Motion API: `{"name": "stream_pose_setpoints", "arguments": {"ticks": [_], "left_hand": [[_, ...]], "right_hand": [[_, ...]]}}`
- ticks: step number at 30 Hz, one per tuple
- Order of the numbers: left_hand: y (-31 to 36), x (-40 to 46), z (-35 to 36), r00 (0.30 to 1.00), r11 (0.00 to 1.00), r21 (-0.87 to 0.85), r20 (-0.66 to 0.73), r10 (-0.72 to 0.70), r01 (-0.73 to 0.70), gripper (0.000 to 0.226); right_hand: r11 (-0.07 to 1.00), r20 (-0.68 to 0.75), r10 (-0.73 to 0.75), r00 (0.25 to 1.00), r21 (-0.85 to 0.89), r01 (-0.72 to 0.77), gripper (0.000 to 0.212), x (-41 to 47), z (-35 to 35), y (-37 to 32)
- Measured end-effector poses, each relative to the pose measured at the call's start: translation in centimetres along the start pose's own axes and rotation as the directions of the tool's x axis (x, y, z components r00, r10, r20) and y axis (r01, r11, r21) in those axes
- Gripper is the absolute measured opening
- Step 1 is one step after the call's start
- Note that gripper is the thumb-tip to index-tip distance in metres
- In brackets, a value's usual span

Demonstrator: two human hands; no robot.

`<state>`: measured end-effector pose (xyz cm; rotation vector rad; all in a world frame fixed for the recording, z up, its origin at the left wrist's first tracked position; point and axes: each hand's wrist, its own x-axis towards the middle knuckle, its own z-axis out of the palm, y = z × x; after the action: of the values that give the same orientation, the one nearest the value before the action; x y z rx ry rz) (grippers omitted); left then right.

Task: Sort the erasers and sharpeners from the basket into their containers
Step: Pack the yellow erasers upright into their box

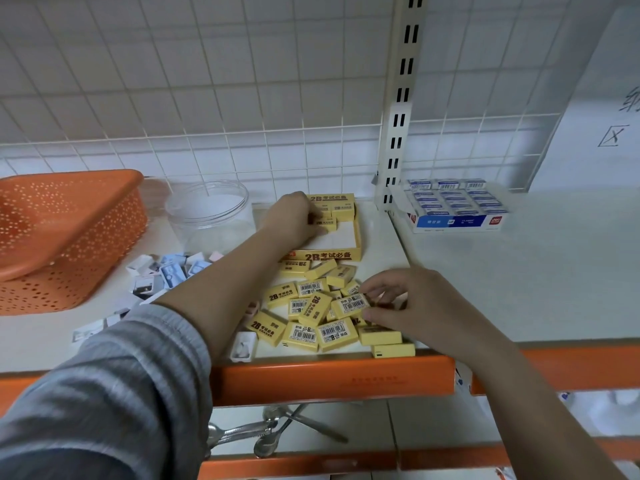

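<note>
Erasers [322, 313]: yellow, a loose heap near the front edge of the shelf [502, 271], some label up, some barcode up. One more lies right at the front lip.

Eraser box [341, 252]: yellow card tray just behind the heap, a few erasers already set along its back wall, most of its floor bare.

Left hand [294, 220]: reached into the box, fingers curled over an eraser at the back row; whether the grip is closed on it or only pressing it into place, I cannot tell.

Right hand [398, 303]: at the right side of the heap, thumb and fingertips pinching one barcode-up eraser [351, 304].

Sharpeners [162, 271]: white, blue and pink, scattered to the left of the heap, some under the left forearm.

Clear jar [211, 216]: open, behind the sharpeners, apparently unfilled.

Orange basket [65, 237]: tipped on its side at the left end of the shelf.

Blue-and-white box [457, 209]: full, on the neighbouring shelf section to the right.

Step in hand, by my reading: filling the eraser box. Next the pinched eraser wants carrying back to the box's open floor, which has room once the left hand clears. The heap sits close to the front lip, so a careless sweep could knock pieces off.
</note>
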<state>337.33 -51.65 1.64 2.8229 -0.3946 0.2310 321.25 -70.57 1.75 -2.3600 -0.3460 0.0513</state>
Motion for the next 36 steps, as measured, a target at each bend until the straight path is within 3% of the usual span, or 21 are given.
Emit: {"name": "stream_pose_setpoints", "arguments": {"ticks": [3,6,17,24,29,36], "left_hand": [[0.3,0.2,-0.3,0.999,0.991,0.126,0.005,0.048,-0.048,0.032],[0.5,0.3,-0.3,0.998,0.991,0.125,-0.017,0.052,-0.050,0.030],[0.4,0.0,-0.3,0.996,0.955,0.295,-0.063,0.064,-0.042,0.026],[0.2,-1.2,-1.3,0.997,0.999,-0.012,-0.067,-0.035,0.034,0.014],[-0.4,-3.3,-2.9,0.989,0.983,-0.140,-0.072,-0.129,0.118,0.016],[0.2,-7.5,-4.2,0.989,0.955,-0.271,-0.058,-0.137,0.117,0.017]], "right_hand": [[0.999,0.020,0.007,1.000,-0.039,-0.006,0.036,0.2,0.1,-0.1],[0.998,0.042,0.018,0.999,-0.053,-0.015,0.040,0.4,0.2,-0.3],[0.999,-0.025,0.040,0.999,-0.004,-0.040,0.026,0.1,-0.4,-0.5],[0.999,-0.128,0.039,0.991,0.040,-0.034,0.025,-0.2,-0.6,-0.2],[0.997,-0.206,0.015,0.978,0.082,0.002,0.026,0.1,-0.8,-0.3],[0.993,-0.289,0.004,0.957,0.110,0.029,0.031,0.6,-0.6,-1.0]]}}
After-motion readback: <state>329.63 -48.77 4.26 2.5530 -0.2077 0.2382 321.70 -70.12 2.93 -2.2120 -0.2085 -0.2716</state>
